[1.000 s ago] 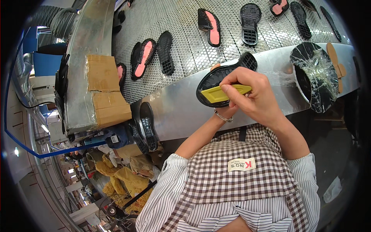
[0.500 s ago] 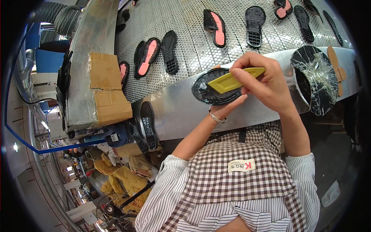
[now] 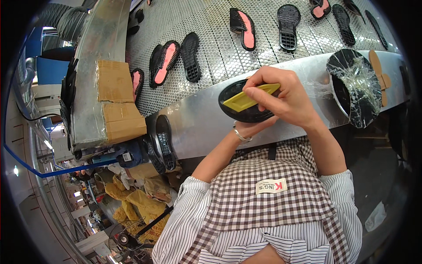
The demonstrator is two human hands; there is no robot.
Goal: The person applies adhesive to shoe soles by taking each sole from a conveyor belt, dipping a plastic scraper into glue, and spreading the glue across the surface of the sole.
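My left hand (image 3: pixel 255 127) supports a black shoe sole (image 3: pixel 239 113) from below, its fingers mostly hidden beneath it. The sole lies tilted over the metal ledge, its hollow inner side facing up. In my right hand (image 3: pixel 281 94) is a flat yellow slant-ended tool (image 3: pixel 241 101), pinched between thumb and fingers. It lies across the inside of the sole; whatever is on its underside is hidden. Right of my hands, a round black container (image 3: pixel 358 88) wrapped in clear film stands on the ledge.
Beyond the metal ledge (image 3: pixel 193 119), a perforated metal conveyor (image 3: pixel 215 57) carries black soles (image 3: pixel 191 57) and slippers with pink insoles (image 3: pixel 248 35). Two soles (image 3: pixel 165 138) rest at the ledge's left end. A cardboard-covered box edge (image 3: pixel 118 101) stands left; a fan (image 3: pixel 125 237) is low left.
The yellow tool and my right hand have moved left and slightly down over the sole. The sole now sits flatter, and the whole view has shifted a little.
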